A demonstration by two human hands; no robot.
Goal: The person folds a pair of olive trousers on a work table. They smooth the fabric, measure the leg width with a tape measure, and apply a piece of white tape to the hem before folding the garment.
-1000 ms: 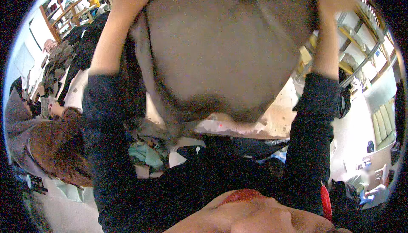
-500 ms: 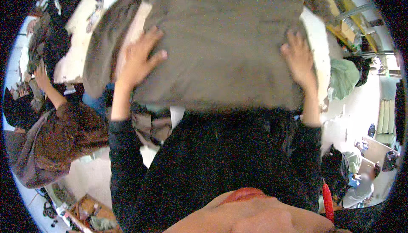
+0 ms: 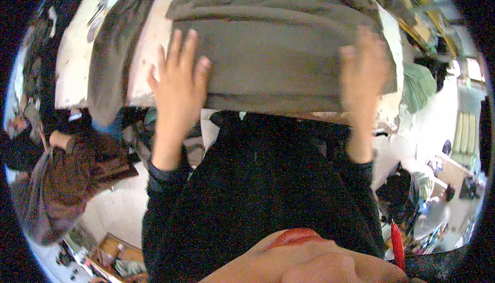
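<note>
A brown-grey cloth garment (image 3: 273, 61) lies spread over a pale tabletop (image 3: 147, 51), with bunched folds across its far part. What looks like its sleeve (image 3: 111, 61) hangs over the table's left side. My left hand (image 3: 180, 79) is flat with fingers spread, over the garment's left edge and partly over bare table. On the garment's right side lies my right hand (image 3: 367, 69), blurred by motion, its fingers stretched out. Neither hand grips anything. The garment's near edge runs straight along the table's front edge, close to my body.
To the left, a person in brown clothing (image 3: 77, 174) works beside another pale table (image 3: 77, 56). Green cloth (image 3: 418, 87) hangs at the table's right. Farther right sits another person in light clothing (image 3: 435, 216). A wooden box (image 3: 116, 249) stands at lower left.
The garment's near edge has moved away from my body, and folds now bunch across its far part. My left hand has shifted right and turned its fingers forward. The neighbour's hand has drawn back.
</note>
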